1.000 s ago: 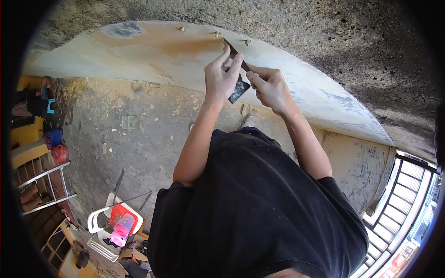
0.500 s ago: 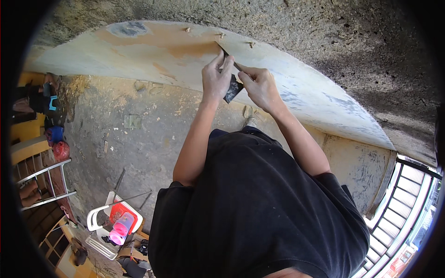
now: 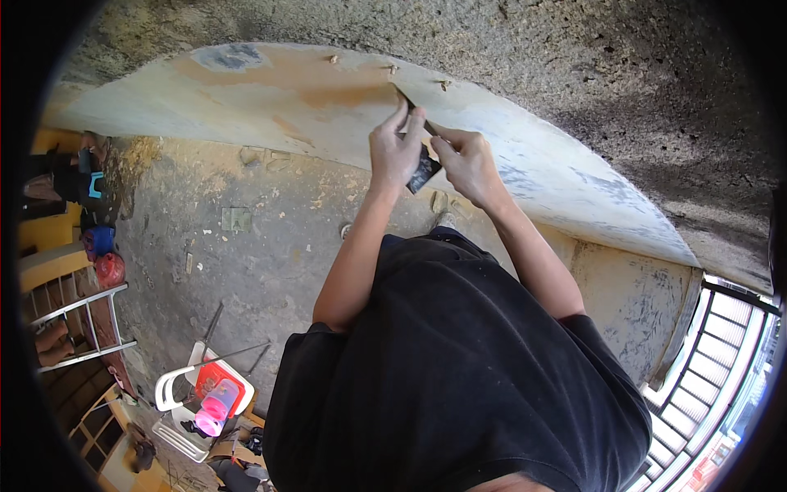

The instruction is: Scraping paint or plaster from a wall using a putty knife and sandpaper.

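Observation:
Both my hands are raised to the smeared white and tan wall (image 3: 328, 102). My right hand (image 3: 474, 168) is closed around a putty knife (image 3: 407, 100), whose thin dark blade shows nearly edge-on with its tip at the wall. My left hand (image 3: 396, 152) has its fingers up beside that blade, and they seem to touch it. Under the left fingers, between the two hands, a dark square scraper plate (image 3: 424, 170) smeared with pale filler sticks out; the left hand appears to grip it, its hold partly hidden. Several small plugs (image 3: 393, 70) stick out of the wall above.
Grey stained floor (image 3: 270, 221) lies below. A white chair (image 3: 176, 385) with a red item and pink containers (image 3: 215, 410) stands lower left. A metal ladder (image 3: 82, 324) and another person's limbs are at the left edge. A barred gate (image 3: 713, 353) is at right.
Both hands and the tools have shifted slightly right and down in the picture, the blade tip moving right along the wall. The grips look the same.

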Motion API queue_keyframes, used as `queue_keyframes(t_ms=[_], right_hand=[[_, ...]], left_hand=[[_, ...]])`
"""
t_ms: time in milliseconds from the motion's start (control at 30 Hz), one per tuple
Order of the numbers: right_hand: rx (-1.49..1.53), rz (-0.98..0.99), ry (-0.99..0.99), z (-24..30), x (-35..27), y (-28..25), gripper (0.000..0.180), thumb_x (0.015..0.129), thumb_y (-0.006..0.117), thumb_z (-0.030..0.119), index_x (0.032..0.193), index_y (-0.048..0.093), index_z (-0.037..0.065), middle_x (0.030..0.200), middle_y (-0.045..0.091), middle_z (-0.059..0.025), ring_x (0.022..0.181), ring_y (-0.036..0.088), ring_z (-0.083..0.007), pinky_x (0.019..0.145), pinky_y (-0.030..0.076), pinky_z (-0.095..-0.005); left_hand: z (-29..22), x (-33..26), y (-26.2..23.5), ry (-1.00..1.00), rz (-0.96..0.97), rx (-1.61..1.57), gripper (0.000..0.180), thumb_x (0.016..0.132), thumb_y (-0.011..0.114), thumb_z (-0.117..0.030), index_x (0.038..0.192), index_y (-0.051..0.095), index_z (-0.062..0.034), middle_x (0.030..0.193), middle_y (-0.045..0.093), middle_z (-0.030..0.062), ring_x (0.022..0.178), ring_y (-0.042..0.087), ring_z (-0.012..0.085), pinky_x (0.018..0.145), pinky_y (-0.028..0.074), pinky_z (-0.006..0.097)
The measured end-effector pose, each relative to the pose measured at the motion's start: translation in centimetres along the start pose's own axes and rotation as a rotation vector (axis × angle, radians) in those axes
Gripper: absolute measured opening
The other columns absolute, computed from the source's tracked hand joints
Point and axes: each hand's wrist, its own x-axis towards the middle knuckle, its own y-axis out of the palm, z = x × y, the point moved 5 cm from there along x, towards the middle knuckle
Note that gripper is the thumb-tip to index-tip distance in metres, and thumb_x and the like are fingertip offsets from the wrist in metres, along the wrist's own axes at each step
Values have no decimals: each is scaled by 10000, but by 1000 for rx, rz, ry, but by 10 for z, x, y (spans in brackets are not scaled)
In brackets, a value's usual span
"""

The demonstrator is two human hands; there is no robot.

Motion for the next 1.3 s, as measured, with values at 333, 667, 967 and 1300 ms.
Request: queue_keyframes(t_ms=[333,667,967,1300], right_hand=[[33,18,37,-5,11,5,383,931,598,176,1274,703,43,564,491,-136,578,476,-98,586,461,-351],[-1,13,-31,5,6,7,386,922,592,158,1264,703,19,564,472,-162,545,484,-116,587,465,-357],[21,30,13,-2,5,5,381,923,594,176,1255,706,24,590,538,-193,549,553,-148,593,480,-375],[28,74,-36,0,4,4,373,993,586,200,1289,702,4,608,512,30,530,448,-43,478,394,-283]], left_hand=[[-1,7,-7,49,29,9,469,1029,649,-293,1309,628,82,881,744,123,791,565,36,668,515,284],[3,6,-9,11,32,-71,474,1034,641,-251,1382,584,65,863,726,70,765,542,50,655,497,274],[-2,9,-11,-69,86,37,554,1030,649,-273,1468,510,36,925,753,104,804,566,50,709,505,254],[2,5,-8,19,-41,-95,419,1020,662,-236,1277,642,94,836,709,46,734,527,37,629,483,264]])
